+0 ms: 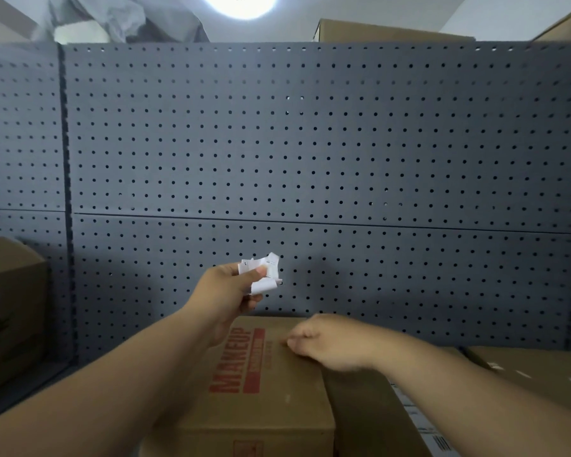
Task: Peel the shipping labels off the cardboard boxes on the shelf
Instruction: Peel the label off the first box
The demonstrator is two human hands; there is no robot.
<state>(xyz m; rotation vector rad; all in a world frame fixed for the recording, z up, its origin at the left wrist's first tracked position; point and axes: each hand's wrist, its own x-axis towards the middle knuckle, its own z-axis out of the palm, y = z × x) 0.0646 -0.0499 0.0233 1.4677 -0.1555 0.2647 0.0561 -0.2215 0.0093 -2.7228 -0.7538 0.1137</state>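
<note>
Only bare skin shows on this person. The left hand [231, 285] and left forearm [119, 390] are uncovered, as are the right hand [323, 344] and right forearm [459, 387]. The left thumbnail is short. The right hand is slightly blurred.

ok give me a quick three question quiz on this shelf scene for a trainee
1. True or false: the left hand pinches crumpled white label scraps.
2. What does the right hand touch? A) the ceiling light B) the top of the MAKEUP box C) a roll of tape
3. Fill in: the far-left box has a white ____ on its front.

Key: 1 true; 2 B; 3 label.
</note>
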